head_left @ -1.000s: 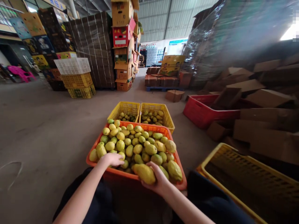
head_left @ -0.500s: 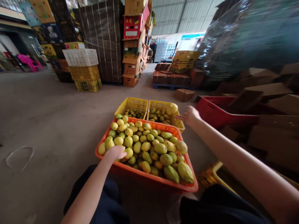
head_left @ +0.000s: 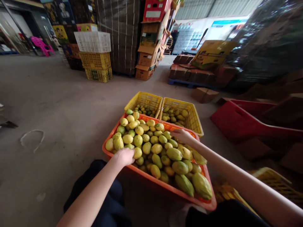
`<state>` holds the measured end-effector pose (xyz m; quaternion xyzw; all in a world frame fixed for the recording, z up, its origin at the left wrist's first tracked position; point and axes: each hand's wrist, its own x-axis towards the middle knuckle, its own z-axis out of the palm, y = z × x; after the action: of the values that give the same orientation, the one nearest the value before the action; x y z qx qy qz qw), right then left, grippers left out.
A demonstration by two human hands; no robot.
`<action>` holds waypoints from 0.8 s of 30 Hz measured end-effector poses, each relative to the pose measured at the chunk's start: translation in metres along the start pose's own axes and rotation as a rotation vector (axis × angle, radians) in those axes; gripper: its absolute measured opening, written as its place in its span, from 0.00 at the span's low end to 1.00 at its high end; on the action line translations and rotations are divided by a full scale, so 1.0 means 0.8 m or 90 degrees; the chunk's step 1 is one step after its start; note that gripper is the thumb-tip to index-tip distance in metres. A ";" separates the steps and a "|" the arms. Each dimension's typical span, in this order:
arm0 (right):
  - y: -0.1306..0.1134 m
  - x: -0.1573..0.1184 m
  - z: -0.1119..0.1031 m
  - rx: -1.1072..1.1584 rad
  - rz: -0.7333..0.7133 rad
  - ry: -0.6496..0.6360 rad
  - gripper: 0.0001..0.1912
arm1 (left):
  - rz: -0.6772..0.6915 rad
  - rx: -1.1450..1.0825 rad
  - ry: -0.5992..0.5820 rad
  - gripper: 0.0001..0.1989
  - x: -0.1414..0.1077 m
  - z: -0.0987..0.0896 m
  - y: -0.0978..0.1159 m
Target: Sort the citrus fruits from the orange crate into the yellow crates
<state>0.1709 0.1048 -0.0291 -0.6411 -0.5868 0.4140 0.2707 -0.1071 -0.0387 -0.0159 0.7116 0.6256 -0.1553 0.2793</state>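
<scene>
A large orange crate (head_left: 109, 154) in front of me is heaped with yellow and green papayas (head_left: 156, 148), some round and some long. At its near left, my left hand (head_left: 125, 156) is closed with its fingers against a yellow papaya (head_left: 137, 153); part of its grip is hidden. My right hand (head_left: 182, 136) lies over the fruit by the far right rim, fingers stretched out and touching the papayas beneath. Behind stand two yellow crates: the left crate (head_left: 132, 100) and the right crate (head_left: 196, 121) hold smaller amounts of papayas.
A red bin (head_left: 227, 121) with cardboard stands at the right, and another yellow crate (head_left: 267, 175) sits low beside my right arm. Farther off are stacked white and yellow crates (head_left: 94, 60), cardboard boxes (head_left: 145, 60) and a loaded blue pallet (head_left: 181, 83).
My right hand has come back from the right yellow crate to the orange crate. A large yellow papaya near it has gone down into that yellow crate. My left hand stays by the yellow papaya.
</scene>
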 end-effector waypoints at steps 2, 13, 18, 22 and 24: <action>-0.005 0.024 0.021 -0.175 -0.082 -0.016 0.13 | -0.021 -0.010 -0.010 0.23 0.000 0.000 -0.014; -0.027 0.133 0.147 -0.651 -0.253 -0.142 0.31 | -0.073 -0.014 0.047 0.22 -0.001 -0.016 -0.027; -0.031 0.139 0.152 -0.658 -0.227 -0.110 0.27 | -0.060 -0.036 0.027 0.24 0.003 -0.021 -0.018; -0.037 0.131 0.128 -0.585 -0.208 -0.079 0.28 | -0.048 -0.023 0.056 0.22 0.005 -0.020 -0.007; -0.042 0.121 0.105 -0.533 -0.199 -0.058 0.27 | -0.034 -0.010 0.069 0.21 0.005 -0.019 0.003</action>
<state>0.0787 0.1930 -0.0645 -0.5805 -0.8046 0.1229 0.0214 -0.1060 -0.0270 -0.0055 0.6997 0.6600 -0.1189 0.2465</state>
